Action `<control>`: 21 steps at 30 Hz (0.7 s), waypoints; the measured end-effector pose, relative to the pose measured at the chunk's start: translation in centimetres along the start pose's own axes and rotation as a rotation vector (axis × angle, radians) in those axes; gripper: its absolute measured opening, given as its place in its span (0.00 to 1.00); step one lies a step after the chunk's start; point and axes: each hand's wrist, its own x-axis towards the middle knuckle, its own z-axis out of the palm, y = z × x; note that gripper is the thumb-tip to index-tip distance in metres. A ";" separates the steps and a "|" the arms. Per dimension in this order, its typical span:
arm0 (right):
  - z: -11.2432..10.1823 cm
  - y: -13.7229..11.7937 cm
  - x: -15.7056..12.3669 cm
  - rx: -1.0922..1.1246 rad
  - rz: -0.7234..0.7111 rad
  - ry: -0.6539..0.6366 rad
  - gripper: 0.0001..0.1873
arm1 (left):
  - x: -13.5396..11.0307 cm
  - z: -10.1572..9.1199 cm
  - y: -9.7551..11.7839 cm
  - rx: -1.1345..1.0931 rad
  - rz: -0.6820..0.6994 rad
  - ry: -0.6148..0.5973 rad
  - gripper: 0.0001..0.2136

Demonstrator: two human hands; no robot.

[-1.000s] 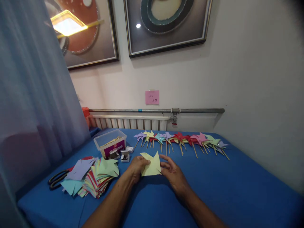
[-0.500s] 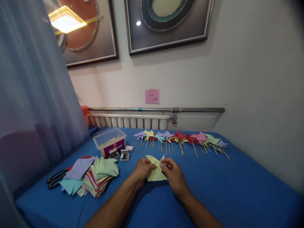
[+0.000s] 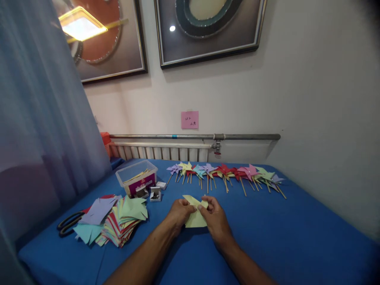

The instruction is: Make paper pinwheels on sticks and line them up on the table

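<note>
A pale yellow paper pinwheel sheet (image 3: pixel 196 220) is between my two hands, low over the blue cloth. My left hand (image 3: pixel 179 211) grips its left side, thumb pressed near the centre. On the right side, my right hand (image 3: pixel 216 217) pinches a corner that is bent in toward the middle. Fingertips partly hide the sheet's centre. To the left lie a fanned stack of cut coloured paper sheets (image 3: pixel 121 221) and a lilac sheet (image 3: pixel 97 210) over other sheets. An open small white box (image 3: pixel 155 194) with small dark contents stands beyond my left hand.
A clear plastic tub (image 3: pixel 137 180) of wooden sticks stands at the back left. Several finished pinwheels (image 3: pixel 225 171) on sticks lie in a row along the back. Black-handled scissors (image 3: pixel 69 225) rest at the far left, near a blue curtain (image 3: pixel 44 118). A pipe (image 3: pixel 249 137) runs along the wall.
My right hand has folded the sheet's upper right corner further in toward the centre. My left hand keeps its hold, and the view has shifted very slightly.
</note>
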 end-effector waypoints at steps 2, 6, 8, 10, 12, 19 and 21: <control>0.0 0.2 0.1 -0.006 -0.009 0.009 0.26 | -0.2 0.1 0.1 0.003 0.002 0.008 0.12; -0.2 0.4 0.2 -0.032 -0.030 0.016 0.25 | -0.5 0.3 0.3 -0.032 0.007 -0.012 0.14; -0.2 0.5 0.2 -0.045 -0.041 0.018 0.24 | -0.6 0.4 0.3 -0.076 0.011 -0.026 0.16; -0.3 0.6 0.2 -0.045 -0.046 0.018 0.23 | -0.8 0.4 0.4 -0.118 0.016 -0.034 0.19; -0.3 0.6 0.2 -0.043 -0.048 0.027 0.23 | -0.9 0.4 0.4 -0.133 0.023 -0.047 0.20; -0.1 0.2 0.0 -0.076 -0.065 0.020 0.22 | -0.7 0.3 0.4 -0.010 0.017 0.003 0.17; -0.1 0.1 0.0 -0.079 -0.074 0.006 0.21 | -0.6 0.2 0.3 -0.009 0.008 -0.013 0.15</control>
